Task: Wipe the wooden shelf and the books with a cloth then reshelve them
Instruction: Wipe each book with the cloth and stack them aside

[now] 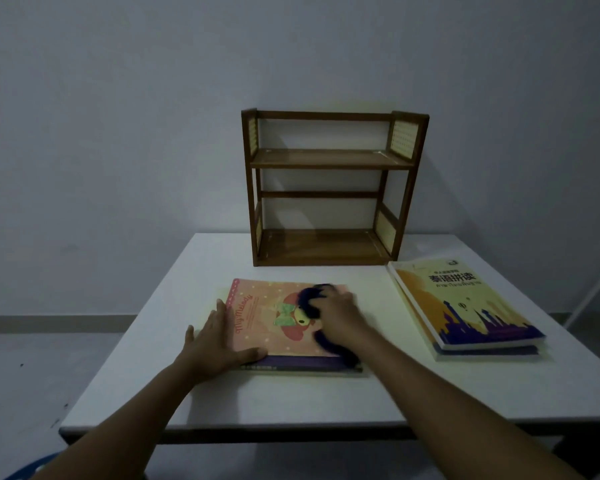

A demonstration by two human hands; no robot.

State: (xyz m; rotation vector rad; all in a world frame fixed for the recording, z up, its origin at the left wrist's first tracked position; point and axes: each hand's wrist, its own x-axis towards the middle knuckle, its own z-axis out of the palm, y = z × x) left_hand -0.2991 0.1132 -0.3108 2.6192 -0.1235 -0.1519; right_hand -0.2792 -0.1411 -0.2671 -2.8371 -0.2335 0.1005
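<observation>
Nearest, two bare forearms reach in over the front edge of the white counter (291,403). The left hand (219,344) lies flat with fingers spread and straight, pressing on the left edge of a pink book (274,327), its thumb along the book's near edge. The right hand (340,317) is curled over a dark blue cloth (312,296) and presses it onto the pink cover; the hand is blurred, and the cloth shows beyond its fingers and beneath its wrist. The pink book lies on top of a darker book (309,364), whose edge shows at the front. To the right, well apart, two more books (465,306) lie stacked, the top one yellow with a purple skyline. Farthest, the wooden shelf (329,188) stands upright at the counter's back against the wall, both tiers bare.
</observation>
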